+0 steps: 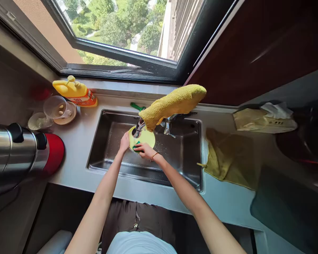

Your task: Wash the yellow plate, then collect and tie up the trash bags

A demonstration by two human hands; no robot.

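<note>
I hold a round pale-yellow dish [149,137] inside the steel sink [172,165], left of its middle and below the tap's spout [140,125]. The fingers of my left hand [124,141] grip the dish at its left edge. The fingers of my right hand [146,151] grasp a green scrubbing pad [136,145] and press it to the dish's near part; a thin bracelet [154,156] circles that wrist. Whether water is running I cannot tell.

A fuzzy yellow cover [177,102] is draped over the tap, and a green handle [137,106] lies behind the sink's back edge. On the table [75,141] to my left, an orange-labelled yellow bottle [78,93] stands near a clear cup [53,107], with a steel appliance [21,148] on a red base [55,151] closer to me. To my right, a mustard cloth [228,158] lies beside the sink, with a tissue pack [259,120] farther back.
</note>
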